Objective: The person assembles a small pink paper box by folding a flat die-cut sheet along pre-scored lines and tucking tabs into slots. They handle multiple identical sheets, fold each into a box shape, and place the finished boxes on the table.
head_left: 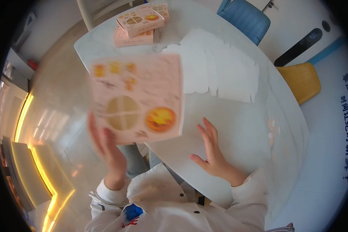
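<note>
A pink pastry box with a round window and printed tarts is held up above the table's near left edge, blurred by motion. My left hand grips it at its lower left corner, with the thumb on the front and the other fingers partly hidden. My right hand hovers over the tabletop to the right of the box, fingers spread and holding nothing. Beyond the box lie flat white card blanks, overlapping in a row.
Several closed pink boxes are stacked at the table's far left. The white marble-patterned table has a curved edge. A blue chair and a yellow chair stand along its right side. Small pale scraps lie near the right edge.
</note>
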Demonstrator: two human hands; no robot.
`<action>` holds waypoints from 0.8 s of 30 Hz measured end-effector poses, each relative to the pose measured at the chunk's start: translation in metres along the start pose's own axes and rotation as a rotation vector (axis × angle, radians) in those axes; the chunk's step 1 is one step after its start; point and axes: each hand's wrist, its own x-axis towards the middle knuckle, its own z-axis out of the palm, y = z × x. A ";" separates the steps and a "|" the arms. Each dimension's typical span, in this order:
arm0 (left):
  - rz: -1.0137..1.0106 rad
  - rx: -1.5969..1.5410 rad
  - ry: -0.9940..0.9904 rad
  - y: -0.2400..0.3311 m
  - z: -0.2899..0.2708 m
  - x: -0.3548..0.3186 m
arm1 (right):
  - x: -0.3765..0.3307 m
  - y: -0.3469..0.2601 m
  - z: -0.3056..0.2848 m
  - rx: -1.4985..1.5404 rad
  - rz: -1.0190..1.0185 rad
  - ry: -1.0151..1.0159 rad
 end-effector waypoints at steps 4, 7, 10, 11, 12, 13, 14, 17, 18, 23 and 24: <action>0.214 -0.333 0.082 0.033 0.031 0.087 | -0.001 0.000 -0.001 -0.020 0.000 0.011; 0.216 -0.266 0.046 0.005 0.072 0.175 | 0.002 -0.003 0.002 -0.053 -0.023 0.031; -0.012 -0.143 -0.024 -0.050 0.087 0.247 | 0.004 -0.005 0.009 -0.056 -0.047 0.035; -0.133 -0.098 -0.002 -0.063 0.098 0.247 | 0.004 -0.001 0.006 -0.075 -0.042 0.043; -0.251 -0.054 0.020 -0.069 0.108 0.245 | 0.003 -0.001 0.003 -0.083 -0.039 0.052; -0.367 -0.001 0.046 -0.076 0.111 0.242 | 0.002 -0.001 0.002 -0.084 -0.041 0.056; -0.336 0.055 0.071 -0.086 0.109 0.235 | 0.002 -0.001 0.002 -0.083 -0.046 0.060; -0.275 0.084 0.082 -0.096 0.097 0.195 | 0.001 -0.001 0.002 -0.065 -0.037 0.054; -0.186 0.108 0.040 -0.096 0.095 0.178 | 0.000 0.000 0.003 -0.061 -0.035 0.062; 0.448 0.430 -0.890 -0.052 0.115 0.118 | 0.001 0.003 0.000 -0.089 -0.042 0.107; 0.614 0.602 -0.897 -0.056 0.119 0.109 | 0.001 0.002 0.002 -0.079 -0.039 0.111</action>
